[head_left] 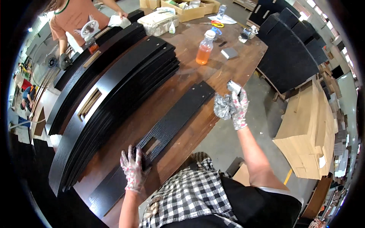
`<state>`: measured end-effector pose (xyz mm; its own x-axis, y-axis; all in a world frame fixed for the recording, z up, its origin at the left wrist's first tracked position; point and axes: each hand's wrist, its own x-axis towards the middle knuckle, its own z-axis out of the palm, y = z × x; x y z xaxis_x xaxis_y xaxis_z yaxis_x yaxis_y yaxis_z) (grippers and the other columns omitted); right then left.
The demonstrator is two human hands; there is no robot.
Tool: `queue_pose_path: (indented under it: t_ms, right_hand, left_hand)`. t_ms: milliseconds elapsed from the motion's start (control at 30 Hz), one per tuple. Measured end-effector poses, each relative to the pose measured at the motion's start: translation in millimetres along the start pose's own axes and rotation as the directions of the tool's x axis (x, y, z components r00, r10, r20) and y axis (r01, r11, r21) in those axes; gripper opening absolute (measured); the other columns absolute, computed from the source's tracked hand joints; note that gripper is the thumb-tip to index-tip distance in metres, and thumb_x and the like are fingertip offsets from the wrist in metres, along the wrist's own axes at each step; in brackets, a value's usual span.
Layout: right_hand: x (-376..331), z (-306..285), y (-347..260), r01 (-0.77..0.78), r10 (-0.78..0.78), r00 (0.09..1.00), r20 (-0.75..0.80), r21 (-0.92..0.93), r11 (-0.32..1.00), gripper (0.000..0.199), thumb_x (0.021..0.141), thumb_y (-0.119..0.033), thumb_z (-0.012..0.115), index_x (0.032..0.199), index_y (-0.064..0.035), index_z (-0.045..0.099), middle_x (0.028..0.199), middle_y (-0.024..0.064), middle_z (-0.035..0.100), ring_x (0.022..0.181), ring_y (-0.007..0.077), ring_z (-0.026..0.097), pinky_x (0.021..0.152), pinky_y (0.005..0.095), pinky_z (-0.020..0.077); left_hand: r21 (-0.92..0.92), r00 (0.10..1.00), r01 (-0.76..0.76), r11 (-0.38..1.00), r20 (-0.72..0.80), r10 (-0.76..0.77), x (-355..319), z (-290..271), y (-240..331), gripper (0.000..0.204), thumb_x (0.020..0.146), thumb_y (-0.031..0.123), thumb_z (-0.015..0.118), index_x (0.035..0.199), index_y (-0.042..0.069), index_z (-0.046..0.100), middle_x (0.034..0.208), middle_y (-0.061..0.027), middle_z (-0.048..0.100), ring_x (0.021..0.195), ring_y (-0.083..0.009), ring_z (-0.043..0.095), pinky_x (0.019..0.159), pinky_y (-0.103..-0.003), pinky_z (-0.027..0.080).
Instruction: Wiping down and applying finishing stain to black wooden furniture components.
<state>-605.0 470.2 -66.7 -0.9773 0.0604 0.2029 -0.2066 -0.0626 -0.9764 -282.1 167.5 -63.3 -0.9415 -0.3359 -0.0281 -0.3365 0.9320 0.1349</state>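
Note:
A long black board (178,108) with a rectangular cutout lies slantwise along the near edge of the table. My left hand (133,169), in a floral-patterned glove, rests on it beside the cutout with its fingers spread. Something dark shows by the thumb, but its kind is unclear. Off the table's right edge, my gloved right hand (239,108) pinches a small silvery-white piece (234,87) whose kind I cannot make out. A crumpled grey rag or sheet (223,106) is against that hand; whether the fingers grip it is hidden.
Curved black boards (114,89) are stacked left of the long board. A bottle of orange liquid (204,47), a grey block (229,53) and yellow scissors (216,24) stand or lie farther back. Across the table is another person (78,21). Cardboard (304,133) is piled at right.

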Motion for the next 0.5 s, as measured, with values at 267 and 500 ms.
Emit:
queue_pose_path:
  t_ms: [267, 500]
  right_hand:
    - [-77, 119, -29, -0.197, 0.09, 0.861, 0.501, 0.167, 0.966, 0.028, 0.096, -0.018, 0.052, 0.123, -0.0114, 0.052, 0.079, 0.0045, 0.065, 0.056, 0.0112, 0.059, 0.048, 0.026, 0.0513]
    - [-112, 176, 62, 0.726, -0.036, 0.518, 0.854, -0.418, 0.545, 0.04, 0.076, -0.025, 0.061, 0.114, -0.0132, 0.058, 0.097, 0.0082, 0.067, 0.079, 0.0249, 0.065, 0.074, 0.0369, 0.0513]
  left_hand:
    - [-0.117, 0.998, 0.025, 0.993, 0.059, -0.018, 13, 23, -23, 0.103, 0.055, 0.033, 0.083, 0.142, 0.008, 0.034, 0.131, -0.0186, 0.046, 0.121, -0.0365, 0.043, 0.103, -0.05, 0.03]
    - [-0.101, 0.998, -0.057, 0.993, -0.036, 0.054, -3, 28, -29, 0.096, 0.057, 0.037, 0.078, 0.139, 0.006, 0.038, 0.13, -0.0187, 0.047, 0.119, -0.0361, 0.045, 0.101, -0.051, 0.032]
